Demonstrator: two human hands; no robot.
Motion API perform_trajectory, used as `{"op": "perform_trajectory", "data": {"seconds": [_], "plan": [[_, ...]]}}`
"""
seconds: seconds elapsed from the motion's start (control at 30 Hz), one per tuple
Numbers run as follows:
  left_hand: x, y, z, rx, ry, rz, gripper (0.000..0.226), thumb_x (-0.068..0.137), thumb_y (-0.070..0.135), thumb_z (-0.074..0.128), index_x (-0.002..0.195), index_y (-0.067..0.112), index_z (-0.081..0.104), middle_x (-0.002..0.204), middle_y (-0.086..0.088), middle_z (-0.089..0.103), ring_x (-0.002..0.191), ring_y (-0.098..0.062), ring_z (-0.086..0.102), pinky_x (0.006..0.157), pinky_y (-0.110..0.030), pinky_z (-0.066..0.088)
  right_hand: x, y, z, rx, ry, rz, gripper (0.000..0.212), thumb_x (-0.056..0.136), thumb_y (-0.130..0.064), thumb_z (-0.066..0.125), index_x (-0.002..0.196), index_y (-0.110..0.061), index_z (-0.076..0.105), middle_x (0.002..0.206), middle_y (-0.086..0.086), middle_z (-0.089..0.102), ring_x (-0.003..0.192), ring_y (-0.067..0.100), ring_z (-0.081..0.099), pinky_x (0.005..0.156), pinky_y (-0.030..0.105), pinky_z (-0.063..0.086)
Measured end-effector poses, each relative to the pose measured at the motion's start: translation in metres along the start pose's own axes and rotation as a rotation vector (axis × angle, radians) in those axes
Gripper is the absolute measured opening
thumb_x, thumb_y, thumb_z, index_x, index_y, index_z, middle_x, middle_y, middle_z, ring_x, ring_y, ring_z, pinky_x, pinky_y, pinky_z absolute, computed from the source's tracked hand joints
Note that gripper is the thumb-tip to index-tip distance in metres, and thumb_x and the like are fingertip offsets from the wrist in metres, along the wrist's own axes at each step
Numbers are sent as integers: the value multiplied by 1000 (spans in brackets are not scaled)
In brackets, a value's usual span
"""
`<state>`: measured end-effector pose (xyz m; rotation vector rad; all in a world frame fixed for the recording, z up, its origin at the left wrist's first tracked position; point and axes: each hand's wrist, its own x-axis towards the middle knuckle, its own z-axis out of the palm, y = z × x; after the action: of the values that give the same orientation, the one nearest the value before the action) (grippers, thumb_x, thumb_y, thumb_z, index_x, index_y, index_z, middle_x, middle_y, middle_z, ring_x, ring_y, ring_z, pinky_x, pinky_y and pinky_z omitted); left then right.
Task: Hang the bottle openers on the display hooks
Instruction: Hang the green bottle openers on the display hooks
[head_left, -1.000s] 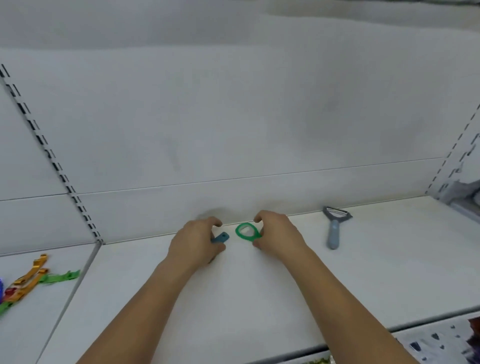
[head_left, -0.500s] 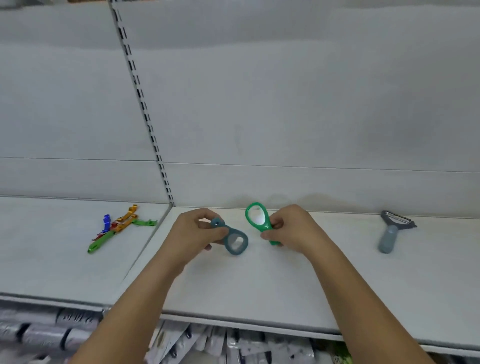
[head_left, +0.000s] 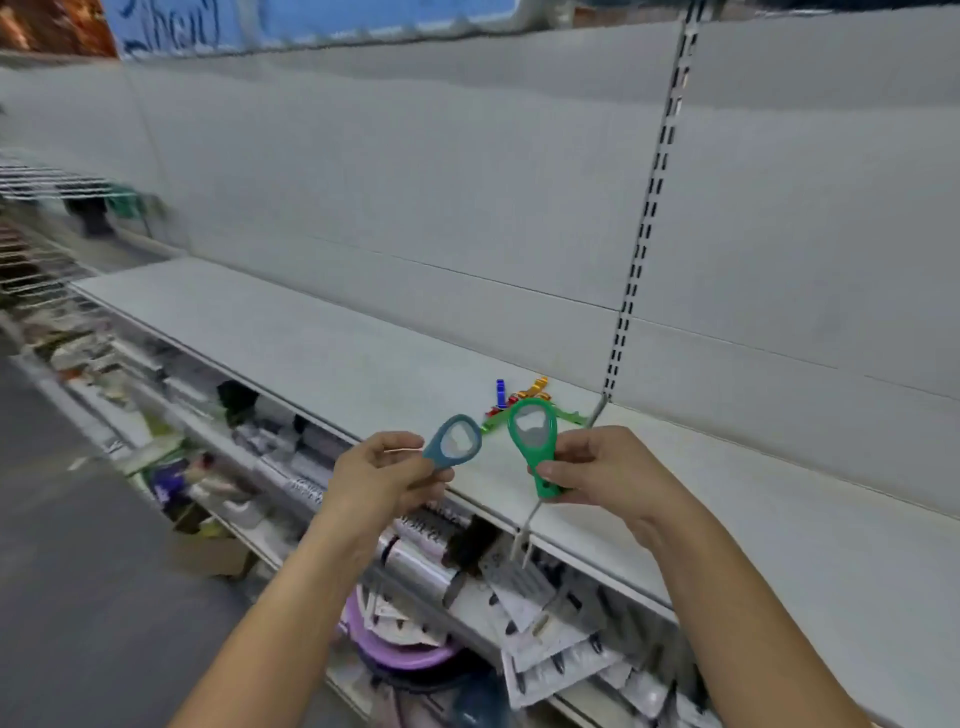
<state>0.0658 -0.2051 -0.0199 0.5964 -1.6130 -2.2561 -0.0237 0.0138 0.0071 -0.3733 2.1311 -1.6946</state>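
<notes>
Carry step: left grip (head_left: 379, 480) pinches the blue opener (head_left: 451, 442), right grip (head_left: 610, 473) holds the green opener (head_left: 533, 444), both at the shelf (head_left: 311, 338) front edge. Next: locate a hook, thread each loop.

2 hands: left hand (head_left: 379, 478), right hand (head_left: 608, 475); 2 held openers: blue opener (head_left: 437, 451), green opener (head_left: 538, 460); coloured pile (head_left: 500, 391) uncountable

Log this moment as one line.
left hand grips blue bottle opener | right hand grips green bottle opener | both held clear of shelf | none hung yet
</notes>
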Motion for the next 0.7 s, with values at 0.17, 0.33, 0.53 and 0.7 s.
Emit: {"op": "perform_trajectory", "data": {"seconds": [0.17,0.33,0.53,0.7], "plan": [[0,18,-129,18,41,-13,25,88,-8,64,111,-1,69,97,-24,75,85,-28,74,70,-27,63,28,-22,136,4,-132,-11,19,80,11,74,95,0,72,83,20,73,64,19,71,62,28,62],[-7,32,-252,-47,214,11,19,85,-9,68,101,0,66,96,-20,76,90,-33,75,68,-32,63,55,-36,269,-65,-305,-55,20,80,10,73,91,-7,73,78,16,72,67,21,68,68,35,61],[-10,48,-362,-41,426,86,17,76,-12,75,89,-1,68,82,-16,73,71,-22,70,64,-28,61,79,-47,400,-70,-516,-53,22,83,12,69,96,-6,73,76,6,75,62,9,70,58,18,55],[0,51,-431,-23,557,119,23,77,-12,74,97,-6,66,87,-20,72,76,-27,68,77,-41,60,108,-45,480,-62,-603,-84,25,80,13,72,89,-11,75,77,3,77,68,10,70,62,21,58]]}}
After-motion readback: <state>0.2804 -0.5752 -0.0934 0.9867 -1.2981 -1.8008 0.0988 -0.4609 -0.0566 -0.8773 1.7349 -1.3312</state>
